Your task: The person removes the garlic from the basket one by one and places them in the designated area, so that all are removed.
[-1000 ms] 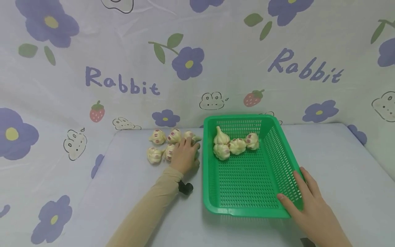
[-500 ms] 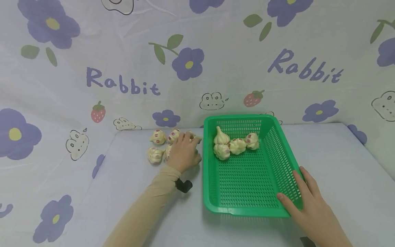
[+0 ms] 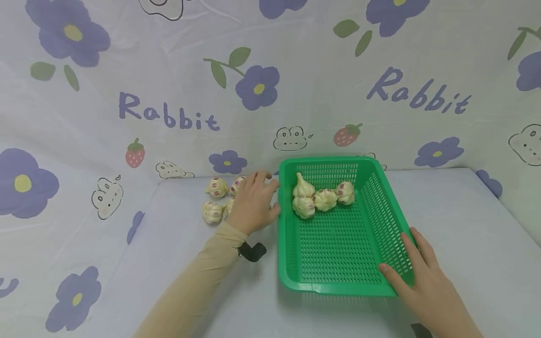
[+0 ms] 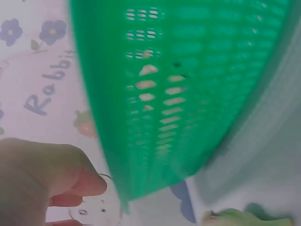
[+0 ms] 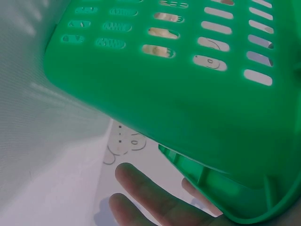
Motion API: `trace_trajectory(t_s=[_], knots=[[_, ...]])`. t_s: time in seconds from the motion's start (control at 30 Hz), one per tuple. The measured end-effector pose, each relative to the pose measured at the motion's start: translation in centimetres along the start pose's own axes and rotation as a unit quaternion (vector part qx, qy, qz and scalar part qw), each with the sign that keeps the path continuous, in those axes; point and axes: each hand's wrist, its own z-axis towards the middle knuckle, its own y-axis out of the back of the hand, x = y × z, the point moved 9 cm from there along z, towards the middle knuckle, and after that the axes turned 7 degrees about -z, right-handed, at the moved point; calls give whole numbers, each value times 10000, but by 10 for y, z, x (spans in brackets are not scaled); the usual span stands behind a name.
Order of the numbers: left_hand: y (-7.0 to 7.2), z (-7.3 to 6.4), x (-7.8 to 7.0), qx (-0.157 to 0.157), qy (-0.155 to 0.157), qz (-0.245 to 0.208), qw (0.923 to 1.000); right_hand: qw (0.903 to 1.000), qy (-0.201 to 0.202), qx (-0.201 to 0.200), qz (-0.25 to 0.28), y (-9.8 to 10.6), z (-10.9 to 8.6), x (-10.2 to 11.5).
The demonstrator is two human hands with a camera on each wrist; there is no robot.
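Observation:
My left hand (image 3: 252,203) hovers over garlic bulbs on the left, fingers bent and spread, with nothing visible in its grasp. Its thumb is beside the left rim of the green plastic basket (image 3: 338,249). One garlic bulb (image 3: 217,187) sits at the back left, another garlic bulb (image 3: 212,212) in front of it; others are partly hidden by this hand. A stemmed garlic bulb (image 4: 235,219) lies on the table in the left wrist view. With its thumb inside and fingers outside, my right hand (image 3: 431,286) holds the basket's front right corner.
Several garlic bulbs (image 3: 325,200) lie inside the basket toward its back left. Behind the table (image 3: 456,206) hangs a white cloth (image 3: 313,84) printed with purple flowers, rabbits and the word Rabbit.
My left hand has risen slightly from the garlic, its fingers spreading and its thumb moving right toward the basket rim. The right hand and basket have stayed put.

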Motion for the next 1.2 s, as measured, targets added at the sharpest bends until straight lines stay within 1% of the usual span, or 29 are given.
trace_trajectory(t_s=[0.17, 0.33, 0.47, 0.6, 0.67, 0.73, 0.83, 0.93, 1.07, 1.2], knots=[[15, 7, -18, -41, -185, 56, 9998, 10000, 38, -74, 12, 0, 0, 0], [26, 17, -40, -97, -449, 47, 9989, 9999, 31, -98, 1, 1, 0, 0], [29, 24, -55, -26, -512, 10, 9987, 9999, 33, -120, 22, 1, 0, 1], [27, 33, -66, 47, -516, 87, 9986, 9999, 57, -142, 32, 2, 0, 1], [23, 38, -70, 86, -518, 142, 9985, 9999, 66, -153, 31, 2, 1, 1], [17, 44, -73, 230, -434, 183, 9986, 9998, 74, -163, 26, 2, 1, 1], [3, 52, -74, 587, -171, 225, 9979, 9998, 71, -163, 25, 2, 0, 1], [-13, 57, -73, 947, 128, 349, 9948, 9999, 66, -146, 22, 2, 0, 1], [-35, 61, -72, 1264, 440, 517, 9896, 9999, 53, -126, 13, 1, 0, 1], [-54, 61, -71, 1506, 760, 530, 9842, 9999, 60, -159, 16, 2, 1, 1]])
